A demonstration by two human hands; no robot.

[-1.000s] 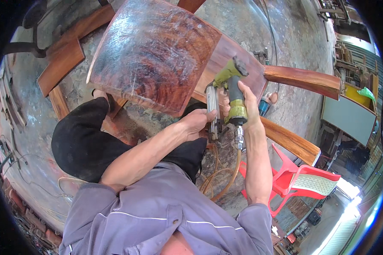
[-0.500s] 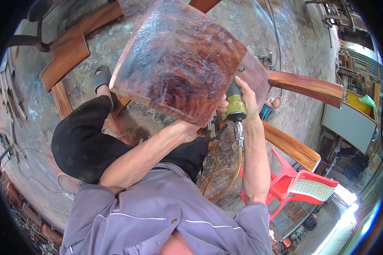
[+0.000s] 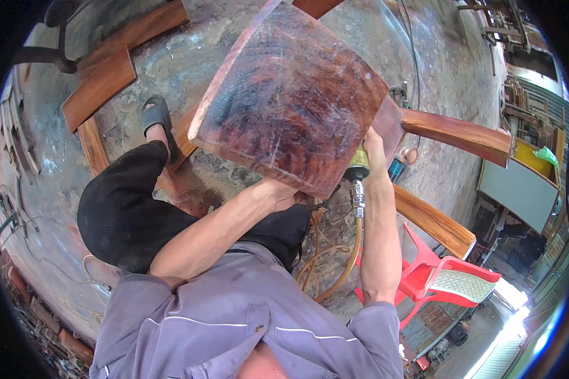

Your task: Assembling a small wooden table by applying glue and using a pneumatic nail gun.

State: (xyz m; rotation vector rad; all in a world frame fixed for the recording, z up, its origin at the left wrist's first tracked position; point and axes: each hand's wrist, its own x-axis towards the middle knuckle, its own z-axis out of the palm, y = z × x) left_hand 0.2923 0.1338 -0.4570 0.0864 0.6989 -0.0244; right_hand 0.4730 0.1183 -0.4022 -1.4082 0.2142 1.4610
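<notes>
On the far left, we see some thin wood strips (image 3: 20,136) leaning by the side. Next come a flat bent board (image 3: 101,91) and a narrow board (image 3: 93,148), both lying on the floor (image 3: 63,208) and loose from the big piece as far as we can see. A foot in a dark sandal (image 3: 152,115) is beside them. Then we come to the left hand (image 3: 278,194), which goes under the low edge of the big brown board (image 3: 291,101). That board hides its fingers, so we can't tell if they hold anything. The big board is up in the middle, tilted, in front of both hands. Just right of it, the right hand (image 3: 375,150) has its fingers wrapped around a green air tool (image 3: 358,163), with a tan hose (image 3: 354,252) hanging down. The tool's tip is hidden, so we can't tell how much work is done under there. The big board has its shape and a shiny face. A paler board (image 3: 389,123) peeks out behind it, and we can't see if the two are joined. Farther right are a curved wood piece (image 3: 458,131), a long wood piece (image 3: 433,216) and a red chair (image 3: 423,278).
</notes>
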